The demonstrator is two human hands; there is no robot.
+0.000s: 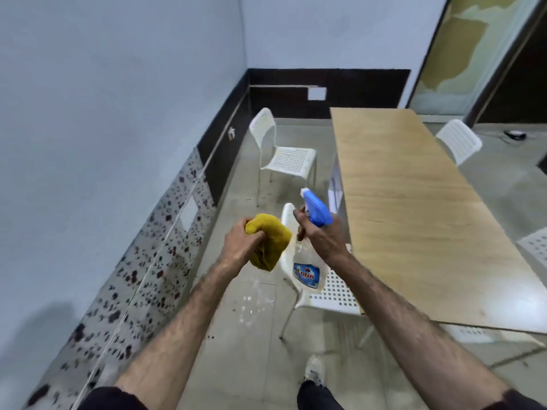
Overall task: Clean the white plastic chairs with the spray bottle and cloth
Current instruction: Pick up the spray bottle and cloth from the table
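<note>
My left hand [240, 243] grips a bunched yellow cloth [270, 241] at chest height. My right hand [321, 236] holds a clear spray bottle [307, 269] with a blue trigger head [316, 207], nozzle aimed forward and left. Just beneath both hands stands a white plastic chair [331, 294] with a perforated seat, tucked at the table's left side; the bottle hides part of its backrest. Farther along the same side is a second white chair [288, 159], stained, with a slotted seat.
A long wooden table [414, 208] fills the right half. More white chairs stand on its far side [458, 140] and at the right edge [535, 244]. A wall with speckled and dark skirting [165, 247] runs along the left. My shoe [315, 371] is on the tiled floor.
</note>
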